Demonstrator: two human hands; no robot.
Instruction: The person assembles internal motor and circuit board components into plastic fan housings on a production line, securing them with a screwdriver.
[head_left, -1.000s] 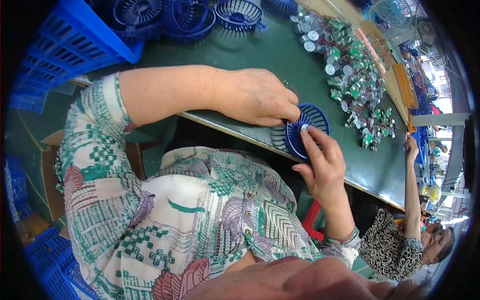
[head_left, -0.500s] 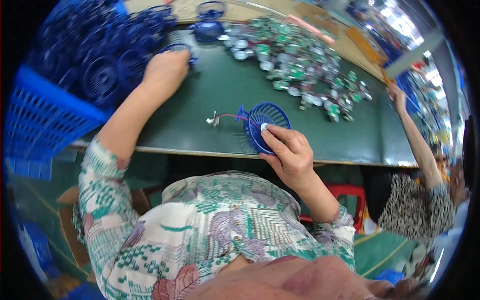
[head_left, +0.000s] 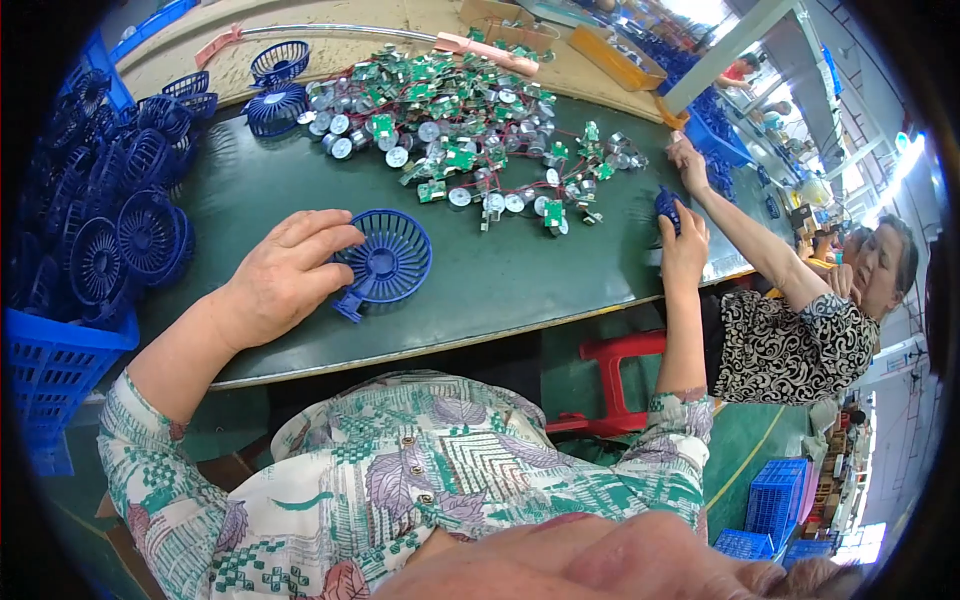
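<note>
Near the table's front edge my left hand is closed on the rim of a round blue slatted fan cage. This cage lies with its open side up, and a small clip-like tab sticks out toward me. Farther right, my right hand is stretched out low over the table's right end. Its fingers hold another blue fan cage, seen edge-on and partly hidden by them. Beyond my hands spreads a heap of small silver motors with green circuit boards and red wires.
A blue crate heaped with blue fan cages stands at the left. Two more cages sit at the far edge, near a pink-ended metal rod. At the right a co-worker's arm reaches over the table; a red stool stands below.
My left hand has come back from the pile of cages to the front, bringing one. My right hand has carried its cage to the table's right end. The view has turned right.
</note>
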